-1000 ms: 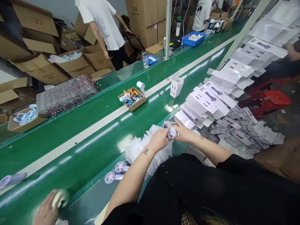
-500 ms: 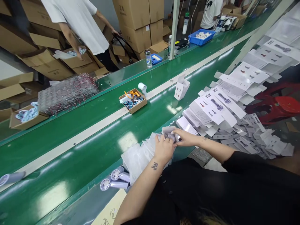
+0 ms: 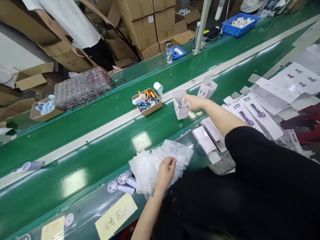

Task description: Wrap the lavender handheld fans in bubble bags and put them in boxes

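My right hand grips a small open white carton by its right side, over the green conveyor belt. Something pale pokes up inside the carton, partly hidden by the fingers. A second open white carton stands on the belt just behind that hand. My left hand is closed, its fingers curled over a fanned pile of bubble-wrap bags; whether a bag is pinched in it is hidden. Left of the bags lie two lilac handheld fans.
Flat printed cartons overlap at the right. A cardboard box of tools and parts sits mid-belt with a white cylindrical part beside it. Across the belt are a water bottle, a blue bin and a person in a white shirt.
My right hand has carried the carton away from my body and over the belt. My left hand has let go of it and now lies on the bubble-wrap bags. The camera view has shifted.
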### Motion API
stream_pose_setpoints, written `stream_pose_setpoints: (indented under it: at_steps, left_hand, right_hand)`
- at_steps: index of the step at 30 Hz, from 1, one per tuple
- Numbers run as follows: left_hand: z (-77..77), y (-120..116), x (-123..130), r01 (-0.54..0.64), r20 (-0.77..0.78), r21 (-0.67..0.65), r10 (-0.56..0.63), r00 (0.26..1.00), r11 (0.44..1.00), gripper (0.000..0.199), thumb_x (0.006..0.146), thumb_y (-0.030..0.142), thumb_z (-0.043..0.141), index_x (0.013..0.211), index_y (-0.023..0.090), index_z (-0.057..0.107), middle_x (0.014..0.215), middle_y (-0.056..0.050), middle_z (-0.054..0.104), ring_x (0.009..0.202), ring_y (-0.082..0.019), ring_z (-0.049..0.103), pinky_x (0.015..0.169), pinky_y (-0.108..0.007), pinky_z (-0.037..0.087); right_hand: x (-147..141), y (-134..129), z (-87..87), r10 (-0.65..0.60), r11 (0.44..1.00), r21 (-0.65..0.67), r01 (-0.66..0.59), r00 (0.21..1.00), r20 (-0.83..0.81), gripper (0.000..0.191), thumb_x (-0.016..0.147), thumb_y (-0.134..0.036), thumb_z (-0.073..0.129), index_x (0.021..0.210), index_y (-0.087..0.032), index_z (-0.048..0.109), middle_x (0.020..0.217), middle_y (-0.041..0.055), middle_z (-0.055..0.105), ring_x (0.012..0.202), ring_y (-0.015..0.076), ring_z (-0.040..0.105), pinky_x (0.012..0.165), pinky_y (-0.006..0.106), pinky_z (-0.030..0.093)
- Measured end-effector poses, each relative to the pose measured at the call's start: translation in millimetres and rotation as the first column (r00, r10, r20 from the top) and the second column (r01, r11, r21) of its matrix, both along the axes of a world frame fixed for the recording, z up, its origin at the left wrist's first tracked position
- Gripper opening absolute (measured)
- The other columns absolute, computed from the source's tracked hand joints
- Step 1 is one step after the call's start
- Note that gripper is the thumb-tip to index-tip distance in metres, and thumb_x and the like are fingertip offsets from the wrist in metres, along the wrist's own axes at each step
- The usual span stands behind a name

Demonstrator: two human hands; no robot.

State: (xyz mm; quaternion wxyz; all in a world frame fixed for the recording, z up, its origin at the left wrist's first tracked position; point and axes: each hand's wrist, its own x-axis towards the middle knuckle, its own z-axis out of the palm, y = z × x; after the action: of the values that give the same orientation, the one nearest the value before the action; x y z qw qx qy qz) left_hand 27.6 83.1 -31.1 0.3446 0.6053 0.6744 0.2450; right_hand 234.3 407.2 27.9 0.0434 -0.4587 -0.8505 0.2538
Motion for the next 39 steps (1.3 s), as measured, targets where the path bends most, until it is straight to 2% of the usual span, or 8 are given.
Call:
stream_pose_setpoints:
  at_steps: [8, 15, 18, 22, 24, 27, 33, 39]
  left_hand:
    - [-20.4, -7.1, 24.1, 0.392, -0.260, -0.048, -0.391, 0.883, 0.919, 0.023, 0.093, 0.027, 0.041, 0.088, 0.020, 0.063, 0.085, -0.006, 0.063, 0.088, -0.021, 0.058, 0.082, -0.035, 0.047]
    - [5.5, -38.8, -1.6, 0.354, -0.294, 0.020, -0.332, 0.896, 0.935, 0.028, 0.094, 0.029, 0.035, 0.088, 0.021, 0.062, 0.080, -0.006, 0.062, 0.084, -0.020, 0.058, 0.080, -0.034, 0.046]
    - [18.4, -65.9, -43.6, -0.060, -0.310, 0.072, 0.079, 0.948, 0.996, 0.025, 0.093, 0.034, 0.038, 0.092, 0.022, 0.059, 0.081, -0.007, 0.063, 0.082, -0.021, 0.061, 0.079, -0.034, 0.046]
    - [14.1, -103.6, -126.3, -0.852, -0.396, 0.060, 0.796, 0.458, 0.520, 0.030, 0.087, 0.047, 0.046, 0.099, 0.020, 0.046, 0.086, -0.010, 0.062, 0.086, -0.025, 0.062, 0.079, -0.041, 0.047]
    - [-5.0, -116.9, -157.9, -0.944, -0.382, -0.047, 0.867, 0.319, 0.327, 0.044, 0.077, 0.047, 0.060, 0.103, 0.019, 0.039, 0.096, -0.013, 0.060, 0.094, -0.028, 0.061, 0.081, -0.044, 0.047]
    - [-42.7, -127.7, -178.4, -0.952, -0.286, -0.176, 0.912, 0.293, 0.251, 0.053, 0.069, 0.035, 0.069, 0.105, 0.018, 0.034, 0.095, -0.012, 0.058, 0.090, -0.026, 0.063, 0.077, -0.040, 0.049]
    - [-50.2, -137.8, -185.0, -0.964, -0.071, -0.159, 0.972, 0.224, 0.211, 0.024, 0.082, 0.030, 0.045, 0.100, 0.019, 0.034, 0.080, -0.002, 0.053, 0.078, -0.019, 0.064, 0.064, -0.031, 0.053]
    - [6.7, -95.8, -106.2, -0.825, 0.576, -0.139, 0.723, 0.382, 0.547, 0.037, 0.069, 0.033, 0.064, 0.095, 0.019, 0.042, 0.069, 0.005, 0.051, 0.057, -0.010, 0.056, 0.055, -0.025, 0.049]
  right_hand:
    - [8.4, 35.4, -32.3, -0.060, 0.998, -0.011, 0.061, 0.996, 0.073, 0.048, 0.063, -0.012, 0.073, 0.107, -0.013, 0.054, 0.106, 0.0097, 0.056, 0.081, 0.0173, 0.059, 0.077, 0.032, 0.046]
    - [-39.3, -143.4, -36.9, 0.093, 0.996, 0.004, -0.094, 0.987, -0.129, 0.008, 0.082, -0.021, 0.056, 0.081, -0.017, 0.062, 0.085, 0.0088, 0.063, 0.080, 0.0216, 0.059, 0.077, 0.034, 0.045]
    - [-70.1, -231.1, -70.6, 0.181, 0.963, -0.170, -0.210, 0.968, -0.172, 0.013, 0.085, -0.023, 0.050, 0.082, -0.019, 0.062, 0.084, 0.0067, 0.066, 0.077, 0.0198, 0.060, 0.070, 0.029, 0.044]
    - [-81.2, -298.3, -93.0, 0.177, 0.899, -0.329, -0.290, 0.926, -0.333, 0.016, 0.084, -0.020, 0.048, 0.096, -0.019, 0.059, 0.085, 0.0056, 0.066, 0.074, 0.0179, 0.061, 0.067, 0.028, 0.044]
    - [-81.6, -311.5, -90.7, 0.225, 0.865, -0.355, -0.354, 0.907, -0.356, 0.013, 0.084, -0.022, 0.047, 0.088, -0.019, 0.059, 0.080, 0.0044, 0.064, 0.069, 0.0170, 0.059, 0.064, 0.028, 0.043]
    - [-84.2, -321.1, -79.2, 0.288, 0.874, -0.288, -0.391, 0.895, -0.341, 0.017, 0.085, -0.024, 0.047, 0.074, -0.019, 0.058, 0.071, 0.0032, 0.059, 0.064, 0.0165, 0.054, 0.061, 0.028, 0.040]
    - [-79.6, -338.0, -62.6, -0.165, 0.910, -0.413, -0.048, 0.870, -0.465, 0.016, 0.082, -0.035, 0.055, 0.079, -0.020, 0.060, 0.066, 0.0000, 0.059, 0.060, 0.0142, 0.054, 0.058, 0.027, 0.043]
    - [-73.1, -328.7, -51.7, -0.792, 0.463, -0.886, 0.030, 0.463, -0.398, 0.034, 0.076, -0.052, 0.060, 0.085, -0.019, 0.056, 0.083, 0.0072, 0.067, 0.065, 0.0170, 0.063, 0.058, 0.031, 0.051]
